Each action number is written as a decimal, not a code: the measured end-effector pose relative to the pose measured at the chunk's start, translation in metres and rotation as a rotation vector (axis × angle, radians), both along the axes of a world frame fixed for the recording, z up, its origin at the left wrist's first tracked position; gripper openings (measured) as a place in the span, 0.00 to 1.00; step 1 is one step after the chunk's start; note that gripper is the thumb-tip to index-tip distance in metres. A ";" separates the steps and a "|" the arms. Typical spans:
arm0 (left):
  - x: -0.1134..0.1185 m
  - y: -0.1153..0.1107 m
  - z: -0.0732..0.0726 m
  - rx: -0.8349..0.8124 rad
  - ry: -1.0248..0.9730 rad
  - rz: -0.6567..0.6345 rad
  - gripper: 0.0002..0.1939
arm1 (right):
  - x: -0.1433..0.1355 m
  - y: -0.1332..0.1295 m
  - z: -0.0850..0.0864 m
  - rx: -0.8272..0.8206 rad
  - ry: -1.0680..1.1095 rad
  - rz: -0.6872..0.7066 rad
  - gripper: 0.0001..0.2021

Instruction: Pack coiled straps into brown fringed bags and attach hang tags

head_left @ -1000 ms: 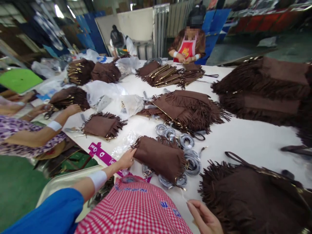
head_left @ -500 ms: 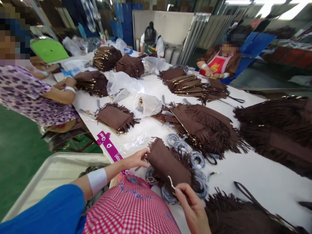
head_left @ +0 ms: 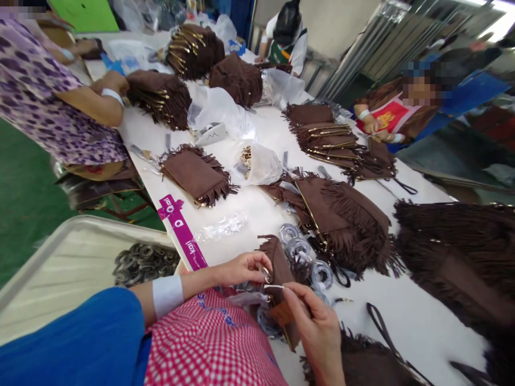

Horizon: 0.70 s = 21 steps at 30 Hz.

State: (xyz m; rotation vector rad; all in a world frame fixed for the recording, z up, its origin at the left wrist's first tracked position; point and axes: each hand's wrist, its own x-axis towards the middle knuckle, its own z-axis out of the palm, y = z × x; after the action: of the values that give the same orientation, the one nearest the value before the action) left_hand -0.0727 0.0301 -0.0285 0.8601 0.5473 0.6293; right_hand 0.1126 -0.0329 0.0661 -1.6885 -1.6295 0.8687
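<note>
A brown fringed pouch (head_left: 277, 256) lies in front of me on the table, partly hidden by my hands. My left hand (head_left: 243, 269) pinches a small metal ring (head_left: 266, 275) at the pouch's edge. Close beside it, my right hand (head_left: 316, 319) grips a short white string (head_left: 273, 286) between thumb and fingertips, its free end pointing at the ring. An orange-brown patch (head_left: 281, 313) shows on the pouch below the string. Coiled grey straps (head_left: 298, 250) in clear wrap lie beside and under the pouch.
More fringed pouches (head_left: 341, 214) are piled to the right, with another pouch (head_left: 195, 174) ahead. A plastic bag (head_left: 261, 163) holds gold hardware. A pale bin (head_left: 80, 241) with dark coils stands at my left. Co-workers sit around the table (head_left: 225, 249).
My left hand has moved from the pouch's side onto the metal ring. My right hand has brought the white string up beside it. The pouch has turned and tilted; the view has shifted.
</note>
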 end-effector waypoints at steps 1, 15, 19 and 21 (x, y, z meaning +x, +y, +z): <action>0.002 0.001 0.002 0.006 -0.009 0.003 0.16 | 0.002 0.001 0.003 0.032 -0.046 0.002 0.13; 0.016 0.009 0.007 -0.085 -0.065 -0.059 0.13 | 0.008 0.007 0.016 0.231 -0.347 0.068 0.11; 0.018 0.009 0.007 -0.090 -0.054 -0.069 0.12 | 0.009 0.009 0.015 0.183 -0.364 0.085 0.14; 0.019 0.010 0.007 -0.090 -0.049 -0.064 0.11 | 0.010 0.008 0.013 0.167 -0.378 0.091 0.15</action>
State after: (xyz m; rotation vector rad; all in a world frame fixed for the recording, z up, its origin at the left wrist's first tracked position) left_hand -0.0536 0.0397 -0.0215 0.7726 0.4984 0.5617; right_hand 0.1224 -0.0247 0.0795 -1.7448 -1.9800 0.4540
